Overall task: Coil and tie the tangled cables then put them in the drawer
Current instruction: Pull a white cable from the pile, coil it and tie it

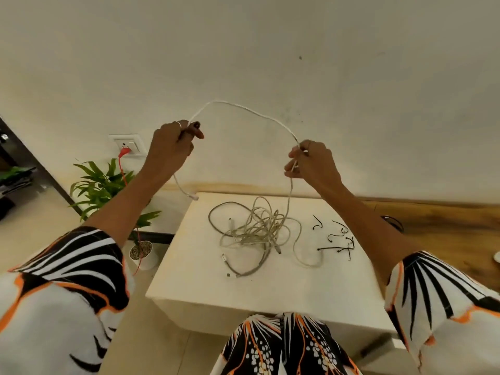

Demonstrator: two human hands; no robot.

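Both hands are raised above a low white table (189, 282) with a white cable (251, 110) arching between them. My left hand (173, 143) grips the cable near one end, and the plug end (194, 197) dangles below it. My right hand (308, 163) pinches the same cable, which drops from there into a tangled heap of grey and white cables (257, 228) on the table. Several black ties (338, 239) lie on the table to the right of the heap.
A potted green plant (108, 190) stands on the floor left of the table. Behind it a red cord is plugged into a wall socket (130, 144). A wooden surface (446, 226) lies to the right. No drawer is in view.
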